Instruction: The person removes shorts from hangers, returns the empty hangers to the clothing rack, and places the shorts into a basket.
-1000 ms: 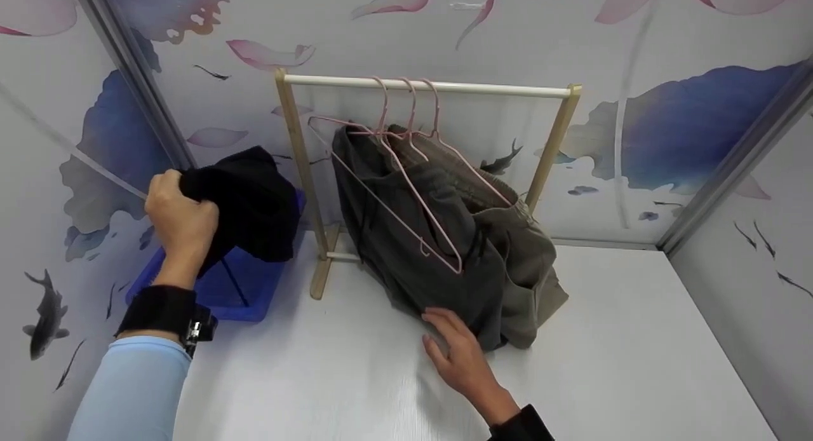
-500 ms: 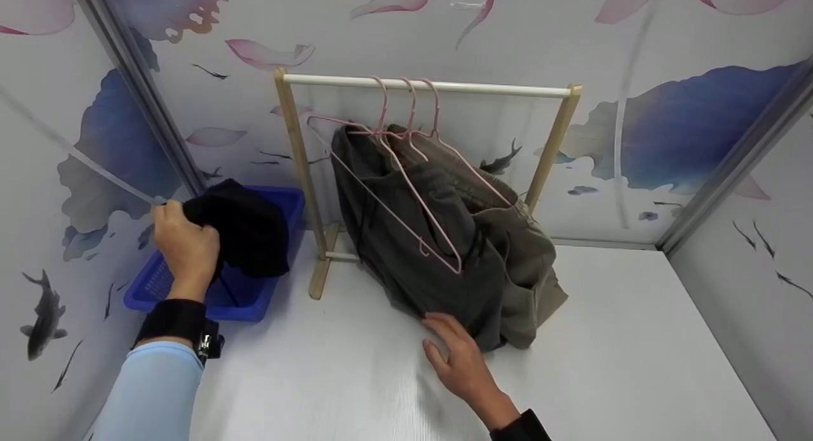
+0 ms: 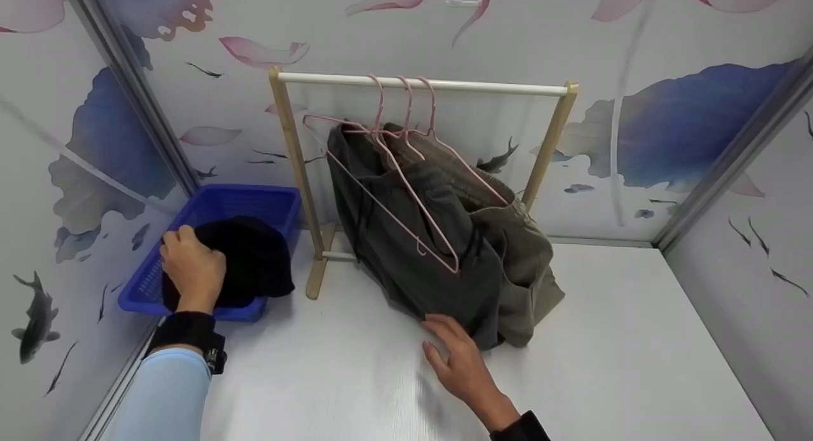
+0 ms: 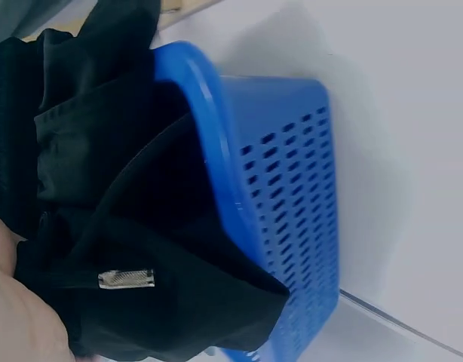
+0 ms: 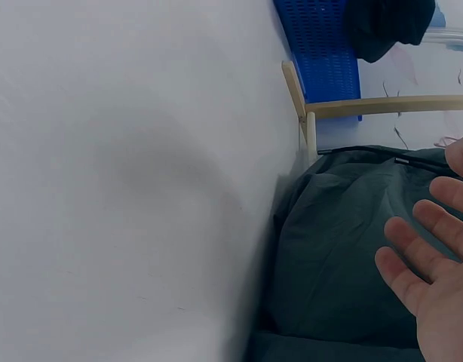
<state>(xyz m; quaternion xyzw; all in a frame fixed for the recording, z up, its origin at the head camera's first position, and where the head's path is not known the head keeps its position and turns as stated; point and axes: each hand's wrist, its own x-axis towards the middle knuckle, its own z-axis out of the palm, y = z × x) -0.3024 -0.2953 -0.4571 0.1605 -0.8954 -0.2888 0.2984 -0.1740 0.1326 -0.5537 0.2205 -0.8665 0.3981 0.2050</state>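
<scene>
My left hand (image 3: 194,266) grips the edge of a bunched black pair of drawstring pants (image 3: 251,263) over the blue basket (image 3: 251,193). The left wrist view shows the pants' ribbed waistband and a cord with a metal tip (image 4: 126,279), with cloth draped over the basket's rim. My right hand (image 3: 463,365), its fingers spread and relaxed, is by the lower hem of dark grey pants (image 3: 406,225). Those hang on a pink hanger, and khaki pants (image 3: 527,263) hang behind them. In the right wrist view the hand (image 5: 446,294) holds nothing; whether it touches the cloth is unclear.
A small rack with a white rail (image 3: 502,88) and wooden posts (image 3: 550,145) stands at the back of the white table (image 3: 610,339). Pink hangers (image 3: 433,107) hang from the rail. Patterned walls close in the left, back and right sides.
My left hand has lowered the black pants from above the basket down into and over it. The right hand has stayed almost in place by the grey pants.
</scene>
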